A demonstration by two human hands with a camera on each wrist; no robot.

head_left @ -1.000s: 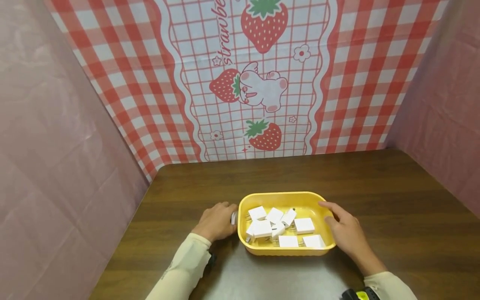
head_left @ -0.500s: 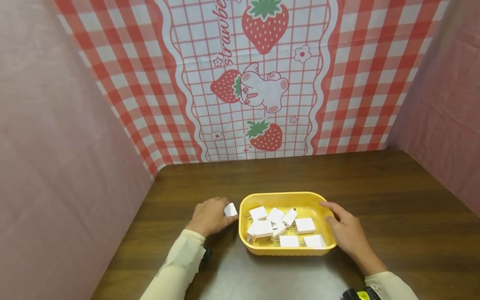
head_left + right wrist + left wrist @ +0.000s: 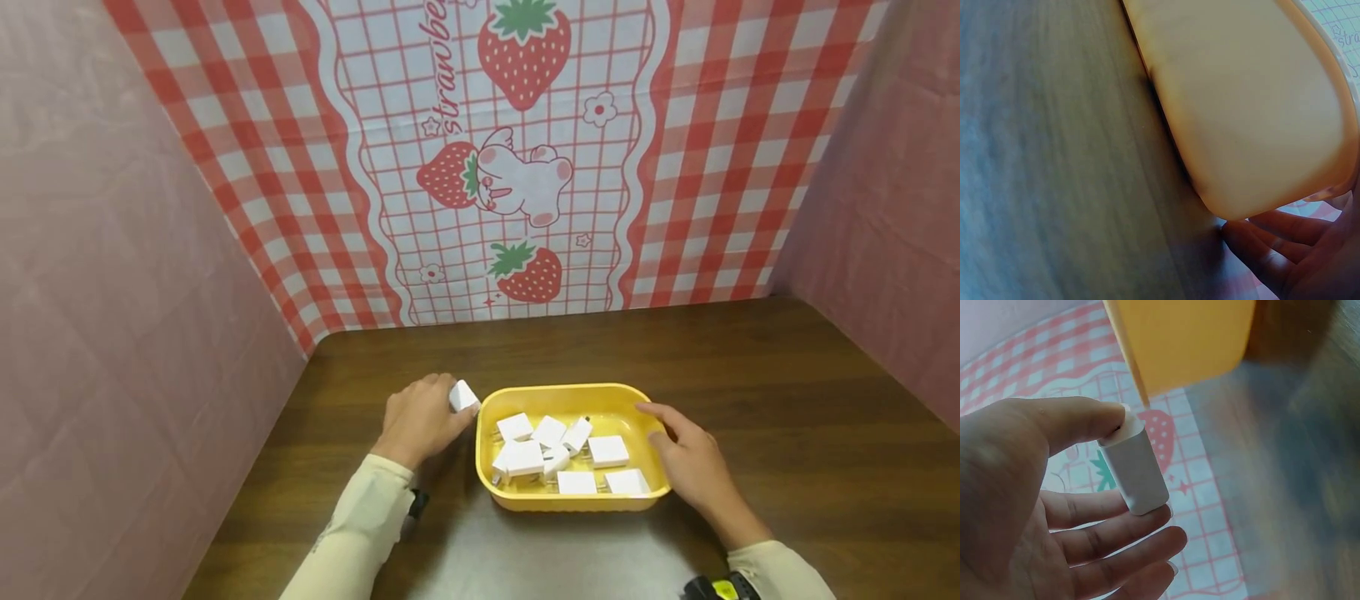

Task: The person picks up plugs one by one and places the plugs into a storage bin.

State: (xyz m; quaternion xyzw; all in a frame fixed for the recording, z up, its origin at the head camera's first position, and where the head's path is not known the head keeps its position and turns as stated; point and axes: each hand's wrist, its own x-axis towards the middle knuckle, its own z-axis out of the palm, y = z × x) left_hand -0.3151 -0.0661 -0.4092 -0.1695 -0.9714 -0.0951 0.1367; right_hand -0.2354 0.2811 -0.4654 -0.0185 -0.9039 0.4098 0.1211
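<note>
My left hand [image 3: 422, 418] pinches a white power adapter [image 3: 1135, 469] between thumb and fingertips, just left of the yellow bin [image 3: 573, 505]. The adapter sits close by the bin's left rim in the head view. At the bin's right end, my right hand [image 3: 693, 461] grips its rim, with thumb and index fingertip reaching over the inside; in the right wrist view, other fingers [image 3: 1266, 247] lie along the outer wall. Inside the bin, several white power adapters [image 3: 609, 451] lie loose, some showing metal prongs.
The bin stands on a dark brown wooden table [image 3: 360, 358]. Behind the table hangs a red-checked strawberry cloth [image 3: 525, 183], with pink cloth [image 3: 142, 275] at the sides. Dark straps [image 3: 718, 587] circle the wrists.
The left hand, with the adapter in its fingers, has moved back along the bin's left side and up, showing more of the adapter. The right hand and the bin have stayed put.
</note>
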